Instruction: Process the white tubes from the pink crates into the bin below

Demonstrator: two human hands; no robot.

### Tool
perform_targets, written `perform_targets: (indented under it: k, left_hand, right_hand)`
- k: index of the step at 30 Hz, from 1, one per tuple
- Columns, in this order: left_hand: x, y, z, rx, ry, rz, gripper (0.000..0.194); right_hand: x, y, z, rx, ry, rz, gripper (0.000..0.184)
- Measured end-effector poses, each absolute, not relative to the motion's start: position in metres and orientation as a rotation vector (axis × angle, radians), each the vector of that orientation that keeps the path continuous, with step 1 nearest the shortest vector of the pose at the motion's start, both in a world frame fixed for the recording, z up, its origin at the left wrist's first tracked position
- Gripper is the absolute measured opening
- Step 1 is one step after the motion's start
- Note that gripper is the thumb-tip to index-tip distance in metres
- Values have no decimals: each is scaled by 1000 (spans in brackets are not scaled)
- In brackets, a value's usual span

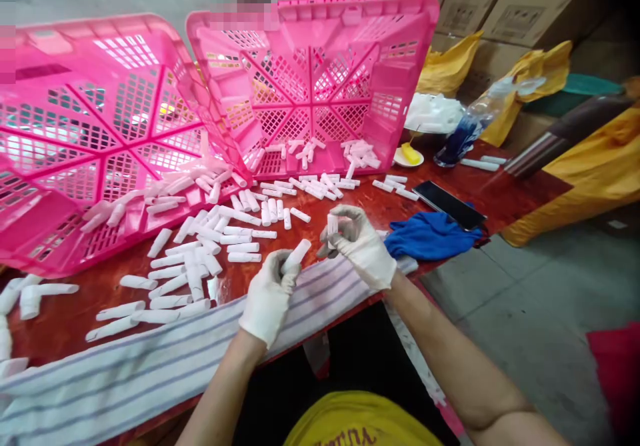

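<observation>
My left hand (269, 294), in a white glove, is closed around a white paper tube (297, 255) that tilts up to the right. To its right, my right hand (361, 246), gloved too, pinches a short whitish tube (333, 225) held upright between the fingers. The two hands are apart, just above a striped towel (165, 379) along the table's front edge. Many loose white tubes (193, 273) lie scattered on the red table (350, 196) ahead and to the left.
Two pink baskets (311, 105) (105, 156) stand on their sides at the back, with tubes inside. At right are a blue cloth (430, 236), a phone (449, 205), a bottle (457, 138), a dark cylinder (565, 133) and a small dish with something yellow (410, 155). Cartons (520, 6) are stacked behind.
</observation>
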State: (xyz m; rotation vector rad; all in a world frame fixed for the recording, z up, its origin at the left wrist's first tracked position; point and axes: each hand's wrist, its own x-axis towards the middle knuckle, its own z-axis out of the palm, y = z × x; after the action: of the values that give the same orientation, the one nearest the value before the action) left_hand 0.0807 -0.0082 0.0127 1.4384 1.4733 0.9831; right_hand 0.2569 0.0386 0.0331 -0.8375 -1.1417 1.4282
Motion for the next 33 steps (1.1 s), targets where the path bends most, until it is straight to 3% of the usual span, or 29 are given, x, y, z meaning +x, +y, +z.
perform_targets:
  k: [3,9,15,18,22,30,33]
  left_hand:
    - [77,-14,16,1401,1464,990,32]
    - [73,-22,24,1242,1360,1006,37]
    - [88,-29,24,1494,1592,1069,31]
    - [92,-29,19,1441,1620,1105,34]
    - [91,-29,14,1420,1611,1151,36]
    - [94,-29,21,1258,1396,1050,40]
    - [90,-27,13,1556,1652,1295,34]
  right_hand:
    - [255,38,41,-879,-1108,1396,45]
    - [252,36,40,-994,-1333,1313,30]
    - [240,31,51,-981,-1713,1292,38]
    - [236,26,48,-926,-1503,1330,45]
    - [238,23,32,-948,-1236,1293,33]
    - [237,29,40,-1018,-1237,1320,33]
    - [234,29,52,-1106,-1224,1357,34]
